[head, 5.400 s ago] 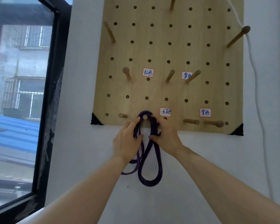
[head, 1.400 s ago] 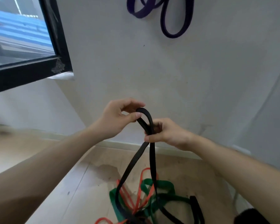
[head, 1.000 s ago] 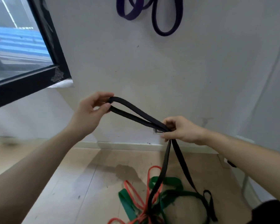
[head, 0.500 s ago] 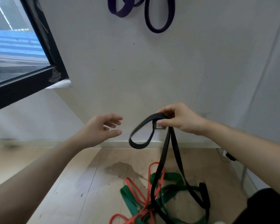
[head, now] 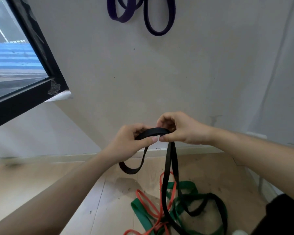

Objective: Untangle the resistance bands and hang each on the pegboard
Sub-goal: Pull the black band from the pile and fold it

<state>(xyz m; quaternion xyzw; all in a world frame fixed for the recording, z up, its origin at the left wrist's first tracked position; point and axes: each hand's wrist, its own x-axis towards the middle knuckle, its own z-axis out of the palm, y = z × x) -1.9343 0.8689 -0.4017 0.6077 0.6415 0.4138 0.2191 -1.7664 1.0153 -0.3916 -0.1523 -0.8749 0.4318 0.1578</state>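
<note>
Both hands hold a black resistance band at chest height in front of the wall. My left hand pinches its top bend from the left, and my right hand pinches the same bend from the right, thumbs nearly touching. A short loop of the band hangs below my left hand; two long strands drop to the floor. There they run into a green band and a red band, tangled together. A purple band hangs on the wall at the top; the pegboard is out of view.
A black-framed window fills the upper left, with its sill corner jutting out. The white wall meets a light wooden floor at a skirting board. A dark garment shows at the lower right.
My left hand, open and empty half a second ago, has moved right and taken hold of the black band's top bend beside my right hand. The purple band hangs on the wall where I left it.
</note>
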